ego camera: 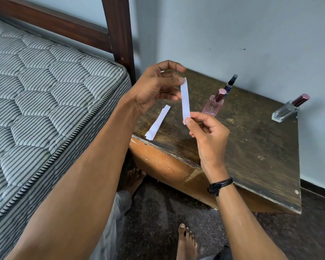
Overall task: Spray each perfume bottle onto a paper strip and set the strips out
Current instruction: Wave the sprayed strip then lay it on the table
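Left hand, right hand pinching paper strip, pink bottle behind, perhaps two spare strips on table

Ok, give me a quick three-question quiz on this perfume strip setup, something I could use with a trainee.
1. True or false: the left hand and the right hand each pinch one end of the same paper strip.
2. How many perfume bottles stand on the table?
3. Where do the spare strips lie? A: on the mattress. B: on the table, near its corner by the bed. C: on the floor.

Key: 1 true. 2 three: pink bottle, slim dark bottle, clear bottle. 3 B.
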### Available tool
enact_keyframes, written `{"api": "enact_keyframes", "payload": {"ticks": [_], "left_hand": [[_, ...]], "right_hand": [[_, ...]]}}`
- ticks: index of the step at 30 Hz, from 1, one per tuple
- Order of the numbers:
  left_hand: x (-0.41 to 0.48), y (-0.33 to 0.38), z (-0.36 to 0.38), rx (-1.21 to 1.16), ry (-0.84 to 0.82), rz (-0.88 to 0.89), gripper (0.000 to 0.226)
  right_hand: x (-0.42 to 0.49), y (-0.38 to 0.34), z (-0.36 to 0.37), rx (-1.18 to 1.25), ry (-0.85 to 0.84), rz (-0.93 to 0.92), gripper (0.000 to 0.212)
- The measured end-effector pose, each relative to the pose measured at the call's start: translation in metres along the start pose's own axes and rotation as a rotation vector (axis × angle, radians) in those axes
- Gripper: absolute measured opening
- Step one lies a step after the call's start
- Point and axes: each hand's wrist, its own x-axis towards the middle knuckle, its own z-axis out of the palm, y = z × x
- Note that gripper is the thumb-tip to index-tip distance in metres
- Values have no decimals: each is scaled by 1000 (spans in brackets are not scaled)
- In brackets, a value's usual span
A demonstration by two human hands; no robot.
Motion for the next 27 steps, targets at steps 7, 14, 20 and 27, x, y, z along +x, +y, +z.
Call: {"api": "enact_keyframes", "payload": {"ticks": [7, 14, 20, 27], "left_hand": [[0, 0, 1, -4, 14, 0, 20], [-1, 0, 1, 18, -17, -3, 19], [0, -1, 2, 27, -41, 5, 20], [-1, -1, 2, 8, 6, 23, 18]], "right_hand": [[0, -2, 2, -12, 3, -10, 14], [-3, -7, 2, -90, 17, -72, 16], [-7, -6, 6, -203, 27, -191, 13], [-5, -5, 5, -103, 11, -106, 14]]}}
